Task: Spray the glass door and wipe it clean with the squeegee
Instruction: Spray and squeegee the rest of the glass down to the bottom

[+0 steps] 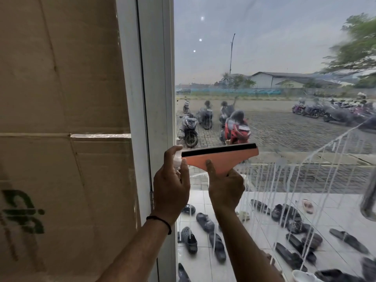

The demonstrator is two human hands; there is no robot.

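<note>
1. The squeegee (220,157) is gripped by the right hand (225,190), with the fingers curled around its short handle and the thumb laid up the orange body.
2. Its black rubber blade is held level along the top edge, close against the glass door (274,58), near the left edge of the pane; actual contact cannot be confirmed.
3. A small spray bottle (177,159) is clasped in the left hand (171,186), with the fingers wrapped around it and only the pale top left showing.
4. The bottle is held just beside the left end of the blade, in front of the white door frame (154,78).
5. A dark cord bracelet (160,219) is worn on the left wrist.
6. White streaks of liquid (305,190) are seen running down the lower part of the pane, below and to the right of the squeegee; the glass above looks smeared.
7. A cardboard box (61,98) with a green mark is stacked at the left of the frame.
8. Through the glass, sandals (205,222) are scattered on a tiled floor and motorbikes (236,129) are parked on paving further off.
</note>
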